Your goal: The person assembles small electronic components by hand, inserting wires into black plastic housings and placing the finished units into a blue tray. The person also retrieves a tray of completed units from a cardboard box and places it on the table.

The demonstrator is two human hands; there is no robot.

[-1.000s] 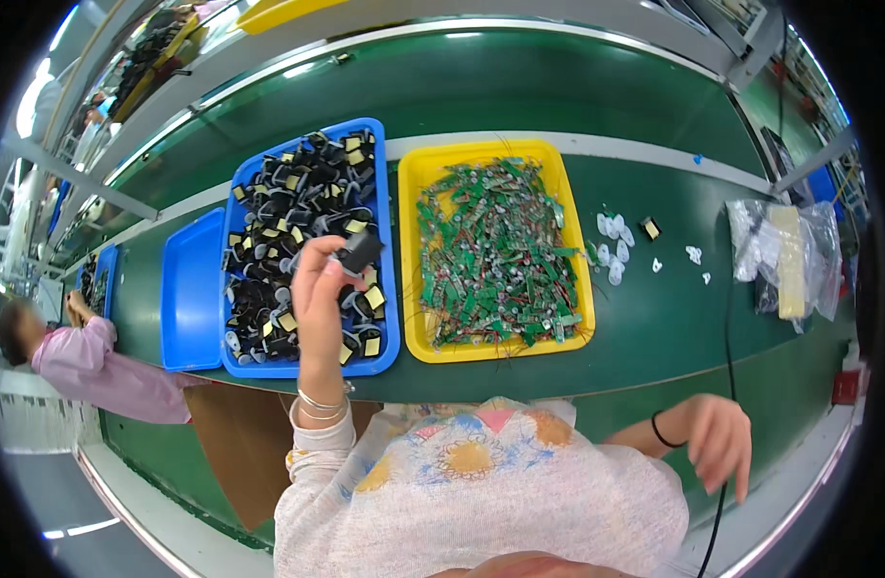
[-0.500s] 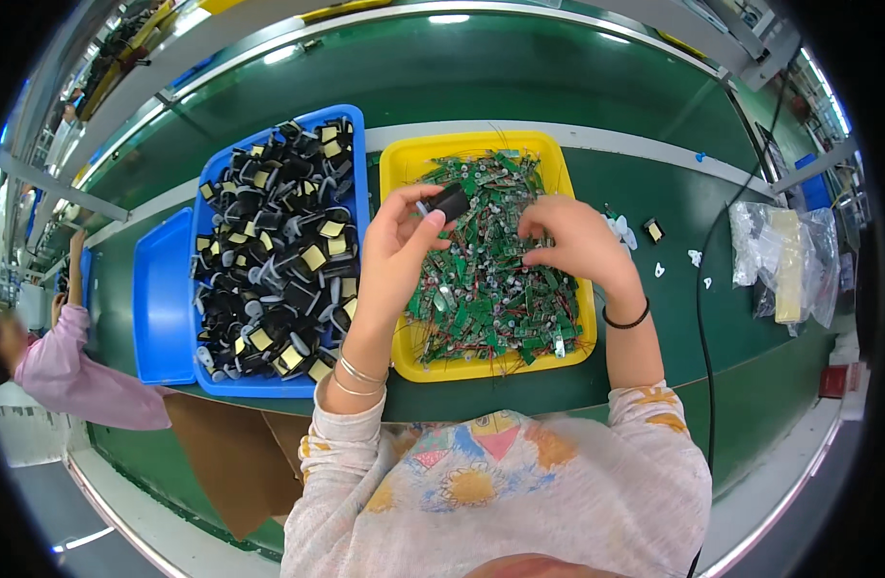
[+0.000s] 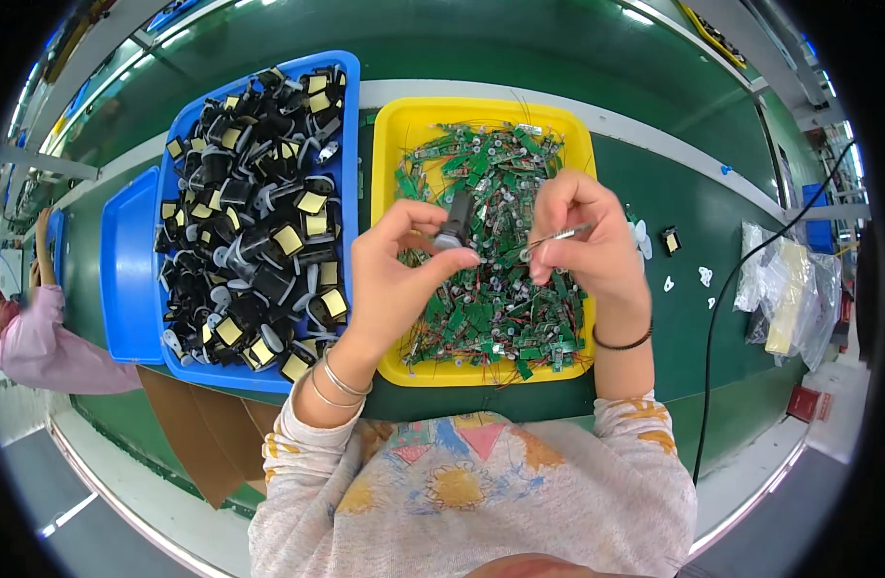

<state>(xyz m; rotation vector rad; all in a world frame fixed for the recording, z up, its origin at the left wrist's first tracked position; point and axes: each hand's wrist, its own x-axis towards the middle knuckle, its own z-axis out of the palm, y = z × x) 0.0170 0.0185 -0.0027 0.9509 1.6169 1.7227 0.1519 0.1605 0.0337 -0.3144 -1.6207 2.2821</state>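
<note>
Over the yellow tray (image 3: 388, 183), my left hand (image 3: 389, 260) grips a small black plastic housing (image 3: 457, 220) between thumb and fingers, its grey end toward me. My right hand (image 3: 587, 236), a short way to the right, pinches a small circuit board (image 3: 566, 234) with thin wires; the fingers partly cover it. The two parts are apart. Beneath both hands lies a heap of green circuit boards (image 3: 471, 323) with red and dark wires. Left of the tray, a blue bin (image 3: 352, 106) is heaped with black housings (image 3: 269, 279), many bearing pale yellow pads.
An empty-looking blue tray (image 3: 129, 279) lies far left, near a co-worker's pink sleeve (image 3: 57, 337). On the right are a single black housing (image 3: 671, 241), small white pieces (image 3: 704, 276), a black cable (image 3: 717, 376) and clear plastic bags (image 3: 799, 289). Brown cardboard (image 3: 192, 433) stands below the blue bin.
My right hand has come up from the heap with a circuit board in its fingers. My left hand has turned the housing more upright. The whole view has shifted slightly.
</note>
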